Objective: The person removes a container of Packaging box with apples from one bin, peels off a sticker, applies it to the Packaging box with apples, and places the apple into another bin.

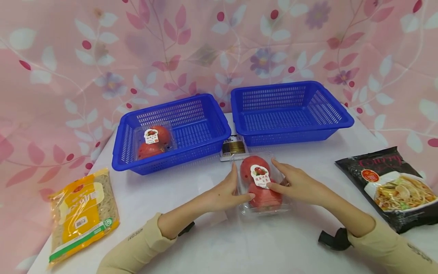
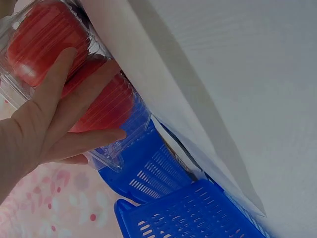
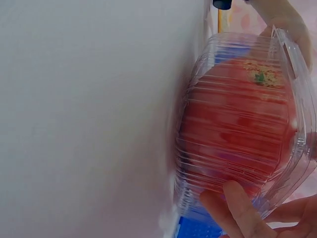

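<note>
A clear plastic clamshell of apples (image 1: 260,190) sits in front of me over the white table, two red fruits and a white label showing through its lid. My left hand (image 1: 224,192) grips its left side, thumb over the lid. From the right side my right hand (image 1: 299,184) holds it too, thumb near the label. In the left wrist view, the left fingers (image 2: 74,99) spread along the ribbed wall of the box. Two right fingertips (image 3: 233,191) press the opposite wall in the right wrist view.
A blue basket (image 1: 178,156) at the back left holds another clamshell of apples (image 1: 154,140). Another blue basket (image 1: 291,135) stands back right. Between them lies a black-and-gold packet (image 1: 234,147). A yellow noodle bag (image 1: 82,213) lies left, a black noodle bag (image 1: 393,188) right.
</note>
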`<state>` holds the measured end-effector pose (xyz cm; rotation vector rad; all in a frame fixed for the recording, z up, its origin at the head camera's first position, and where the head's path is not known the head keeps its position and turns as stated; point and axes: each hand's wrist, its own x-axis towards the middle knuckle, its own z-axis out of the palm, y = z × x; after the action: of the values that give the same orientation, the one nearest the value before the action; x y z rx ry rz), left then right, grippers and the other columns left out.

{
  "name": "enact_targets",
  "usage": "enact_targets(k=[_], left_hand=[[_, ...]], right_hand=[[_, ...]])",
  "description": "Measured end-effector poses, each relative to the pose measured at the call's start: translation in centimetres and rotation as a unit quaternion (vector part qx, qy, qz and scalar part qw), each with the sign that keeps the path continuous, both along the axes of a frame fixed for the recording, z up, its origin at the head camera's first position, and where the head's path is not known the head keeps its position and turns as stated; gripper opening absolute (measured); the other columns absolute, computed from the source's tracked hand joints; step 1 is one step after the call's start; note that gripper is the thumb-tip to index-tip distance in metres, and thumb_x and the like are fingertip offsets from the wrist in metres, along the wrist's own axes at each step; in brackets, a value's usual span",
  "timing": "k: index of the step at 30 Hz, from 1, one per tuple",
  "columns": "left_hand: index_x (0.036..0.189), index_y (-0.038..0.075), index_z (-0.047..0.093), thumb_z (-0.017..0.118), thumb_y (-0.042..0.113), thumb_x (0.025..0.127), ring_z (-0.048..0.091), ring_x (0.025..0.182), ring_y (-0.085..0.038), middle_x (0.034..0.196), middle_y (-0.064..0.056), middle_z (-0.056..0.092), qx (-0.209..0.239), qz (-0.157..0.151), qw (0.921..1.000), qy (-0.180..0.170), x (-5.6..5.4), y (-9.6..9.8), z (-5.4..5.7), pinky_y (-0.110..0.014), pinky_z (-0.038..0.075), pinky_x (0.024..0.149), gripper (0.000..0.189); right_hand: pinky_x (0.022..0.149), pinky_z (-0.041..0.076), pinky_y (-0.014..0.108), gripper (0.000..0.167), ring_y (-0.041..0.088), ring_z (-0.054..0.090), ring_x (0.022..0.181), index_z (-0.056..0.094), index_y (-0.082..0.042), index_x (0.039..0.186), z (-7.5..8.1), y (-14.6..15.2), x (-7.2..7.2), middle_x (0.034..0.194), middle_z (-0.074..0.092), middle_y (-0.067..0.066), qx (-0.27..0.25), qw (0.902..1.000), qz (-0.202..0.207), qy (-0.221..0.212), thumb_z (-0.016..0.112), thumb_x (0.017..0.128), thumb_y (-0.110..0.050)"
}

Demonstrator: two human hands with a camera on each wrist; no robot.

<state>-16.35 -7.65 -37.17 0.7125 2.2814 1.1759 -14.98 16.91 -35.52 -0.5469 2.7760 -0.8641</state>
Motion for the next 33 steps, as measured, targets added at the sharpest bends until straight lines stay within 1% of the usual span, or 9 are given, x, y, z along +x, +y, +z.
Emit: enact_targets(k=[4,6,10,12,18,22,25,28,33], left_hand=[[0.142,0.002,-0.019,0.061,0.043,0.084,0.004,0.138,-0.024,0.151,-0.017,-0.006,-0.003,0.009,0.9999,0.01,0.0,0.1,0.1,-0.046,0.019,0.106,0.107],[0.142,0.004,-0.02,0.061,0.044,0.084,0.005,0.138,-0.025,0.151,-0.017,-0.004,-0.007,0.018,0.9997,0.015,0.2,0.1,0.1,-0.047,0.021,0.105,0.108],[0.142,0.01,-0.023,0.06,0.048,0.083,0.01,0.137,-0.03,0.151,-0.016,-0.003,-0.021,0.036,0.9989,0.021,0.6,0.1,-0.1,-0.05,0.027,0.102,0.109],[0.141,0.012,-0.024,0.06,0.049,0.082,0.013,0.136,-0.031,0.151,-0.015,-0.006,-0.03,0.041,0.9985,0.022,0.7,0.0,0.0,-0.051,0.029,0.1,0.109],[0.142,0.013,-0.023,0.061,0.047,0.082,0.014,0.135,-0.035,0.15,-0.017,-0.014,-0.028,0.051,0.9975,0.04,1.0,-0.3,0.4,-0.049,0.031,0.099,0.108],[0.143,0.014,-0.021,0.062,0.046,0.082,0.009,0.136,-0.035,0.149,-0.017,-0.018,-0.025,0.059,0.9959,0.064,1.2,-0.4,0.5,-0.048,0.031,0.099,0.108],[0.143,0.015,-0.021,0.063,0.048,0.081,0.006,0.136,-0.034,0.149,-0.014,-0.021,-0.024,0.065,0.9946,0.077,1.5,-0.4,0.7,-0.048,0.032,0.098,0.109],[0.142,0.017,-0.022,0.062,0.051,0.08,0.004,0.136,-0.033,0.149,-0.009,-0.025,-0.021,0.072,0.9937,0.084,1.9,-0.4,0.9,-0.047,0.033,0.097,0.109],[0.142,0.017,-0.022,0.059,0.053,0.082,0.003,0.137,-0.029,0.147,-0.002,-0.03,-0.019,0.069,0.991,0.113,2.3,-0.6,1.1,-0.044,0.033,0.098,0.107]], right_hand=[[0.063,0.047,0.027,0.084,0.012,0.051,0.071,0.026,0.007,0.141,0.1,-0.2,0.3,0.108,0.053,0.017,-0.002,0.9999,0.001,0.012,0.061,0.084,-0.046],[0.063,0.049,0.027,0.084,0.013,0.052,0.072,0.026,0.007,0.14,0.1,-0.4,0.4,0.109,0.053,0.018,-0.008,0.9999,0.0,0.014,0.062,0.084,-0.044],[0.071,0.052,0.035,0.082,0.021,0.055,0.082,0.026,0.008,0.14,0.1,-0.8,0.8,0.126,0.047,0.026,-0.016,0.9995,-0.005,0.028,0.063,0.084,-0.041],[0.077,0.051,0.042,0.082,0.028,0.055,0.094,0.026,0.007,0.14,0.2,-1.1,1.0,0.131,0.043,0.027,-0.012,0.9992,-0.01,0.035,0.063,0.084,-0.041],[0.083,0.046,0.051,0.084,0.042,0.046,0.115,0.021,-0.002,0.145,0.4,-1.5,1.3,0.143,0.027,0.026,-0.007,0.9992,-0.032,0.024,0.061,0.084,-0.044],[0.077,0.051,0.041,0.086,0.035,0.056,0.104,0.016,-0.005,0.146,0.5,-1.7,1.4,0.148,0.012,0.024,-0.029,0.9987,-0.037,0.022,0.063,0.084,-0.042],[0.071,0.053,0.033,0.086,0.023,0.062,0.089,0.014,-0.006,0.147,0.6,-1.8,1.5,0.15,0.006,0.02,-0.046,0.998,-0.033,0.029,0.064,0.084,-0.038],[0.071,0.053,0.035,0.087,0.022,0.062,0.089,0.014,-0.005,0.147,0.8,-1.9,1.7,0.15,0.007,0.02,-0.042,0.9977,-0.029,0.044,0.064,0.084,-0.038],[0.072,0.053,0.036,0.087,0.02,0.061,0.086,0.015,-0.004,0.146,1.2,-2.0,1.9,0.15,0.009,0.022,-0.036,0.9972,-0.029,0.059,0.065,0.083,-0.038]])
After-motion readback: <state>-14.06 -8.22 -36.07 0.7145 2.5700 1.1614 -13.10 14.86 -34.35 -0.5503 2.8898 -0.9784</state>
